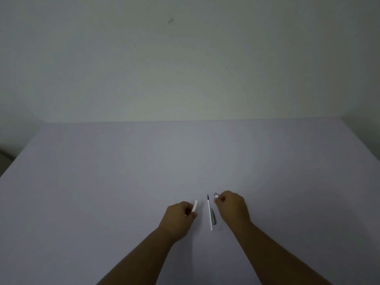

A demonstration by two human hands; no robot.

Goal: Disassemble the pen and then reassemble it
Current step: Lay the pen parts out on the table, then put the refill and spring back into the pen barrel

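Observation:
The pen lies in parts on the pale table (pixel 123 171). My left hand (pixel 180 217) grips a white pen barrel (pixel 194 206) that sticks out past the fingers. My right hand (pixel 232 204) pinches a small silver-and-white pen piece (pixel 216 195) at its fingertips. Between the hands a thin white refill (pixel 209 212) with a dark tip rests on the table, pointing away from me. A short grey tapered piece (pixel 213 217) lies right beside it, on its right.
A plain pale wall (pixel 185 58) rises behind the table's far edge. The table's left edge runs diagonally at the frame's left, with a dark shape (pixel 4 159) beyond it.

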